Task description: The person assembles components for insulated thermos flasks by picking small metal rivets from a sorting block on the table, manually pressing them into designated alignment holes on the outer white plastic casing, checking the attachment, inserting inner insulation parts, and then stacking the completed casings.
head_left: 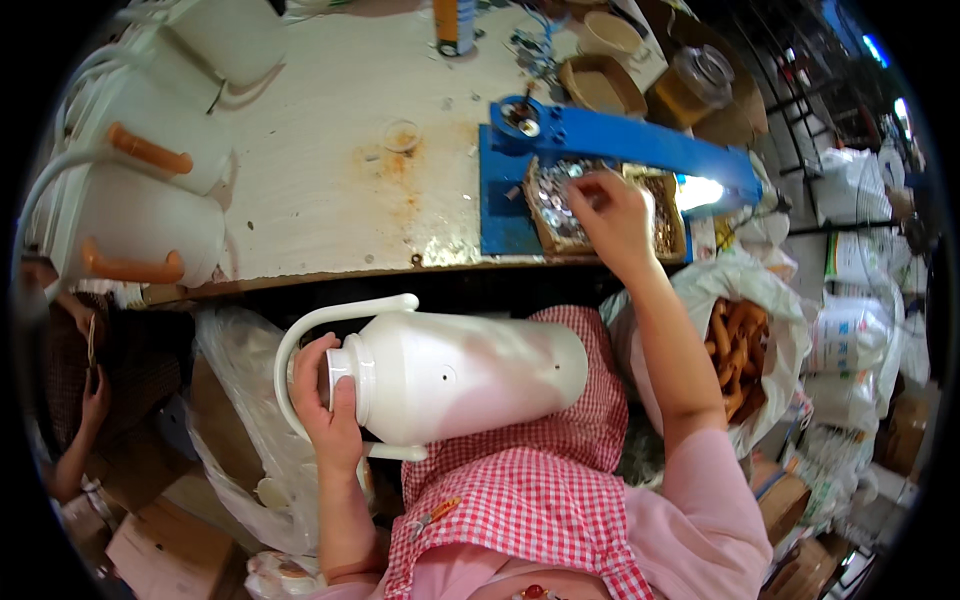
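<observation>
A white thermos jug lies on its side across my lap, neck to the left. My left hand is closed round its neck, inside the curve of a white carrying handle. Two small dark holes show in the jug's wall. My right hand is over an open cardboard box of small shiny metal pieces, with thumb and fingers pinched together. Whatever they may hold is too small to make out. Just beyond that hand runs the blue arm of a bench machine, with a lit lamp below it.
Several white jugs with orange handles stand on the worktable at left. An orange can stands at the back. At right, a plastic sack holds orange-brown handles. Another person's hands show at far left.
</observation>
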The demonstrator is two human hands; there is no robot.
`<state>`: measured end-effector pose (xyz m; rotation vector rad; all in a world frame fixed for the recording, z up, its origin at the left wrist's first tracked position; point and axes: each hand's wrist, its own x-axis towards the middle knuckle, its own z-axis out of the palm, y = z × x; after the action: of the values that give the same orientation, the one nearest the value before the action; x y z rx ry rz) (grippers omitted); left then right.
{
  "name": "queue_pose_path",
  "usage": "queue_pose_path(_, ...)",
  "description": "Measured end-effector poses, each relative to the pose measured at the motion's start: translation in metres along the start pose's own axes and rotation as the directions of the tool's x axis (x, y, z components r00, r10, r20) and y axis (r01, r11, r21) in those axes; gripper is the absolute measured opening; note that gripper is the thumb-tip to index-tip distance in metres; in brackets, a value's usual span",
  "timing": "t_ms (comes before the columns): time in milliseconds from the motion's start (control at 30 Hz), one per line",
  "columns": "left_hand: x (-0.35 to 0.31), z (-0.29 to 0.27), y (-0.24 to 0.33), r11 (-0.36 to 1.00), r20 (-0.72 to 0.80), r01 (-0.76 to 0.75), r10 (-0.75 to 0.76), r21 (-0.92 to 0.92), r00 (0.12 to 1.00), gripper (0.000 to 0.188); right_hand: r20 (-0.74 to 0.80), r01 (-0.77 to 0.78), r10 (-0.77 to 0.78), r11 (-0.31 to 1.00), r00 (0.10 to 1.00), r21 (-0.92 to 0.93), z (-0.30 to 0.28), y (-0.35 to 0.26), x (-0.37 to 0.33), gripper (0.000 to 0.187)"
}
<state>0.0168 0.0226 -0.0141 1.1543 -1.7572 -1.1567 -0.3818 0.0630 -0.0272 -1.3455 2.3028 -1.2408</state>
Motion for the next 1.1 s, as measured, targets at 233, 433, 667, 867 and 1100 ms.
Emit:
queue_pose_path(233,0.004,-0.001,0.002,1.000,0.019,0.003,-0.003,0.015,1.000,0.043,-0.333,0.505,-0.437,0.849,0.835,0.152,-0.029,-0.081,0.041,0.015)
queue_pose_path(433,-0.001,0.001,-0.003,0.999,-0.013,-0.041,0.041,0.007,0.999,0.044,-0.246,0.753,-0.770,0.633,0.588,-0.180,-0.014,-0.084,0.086,0.015)
queue_pose_path(667,-0.001,0.002,0.000,0.999,-0.008,-0.013,0.013,-0.034,1.000,0.044,-0.082,0.790,-0.873,0.472,0.481,-0.392,-0.022,-0.088,0.083,0.019)
queue_pose_path(867,-0.002,-0.036,0.003,0.996,-0.169,0.024,-0.009,0.082,0.986,0.034,-0.291,0.659,-0.644,0.750,0.708,-0.057,-0.024,-0.082,0.042,0.011)
queue_pose_path(1100,0.019,-0.087,0.024,0.958,-0.582,0.082,-0.234,-0.275,0.779,0.040,0.378,-0.224,-0.126,0.622,0.917,0.751,0.017,-0.092,-0.064,0.030)
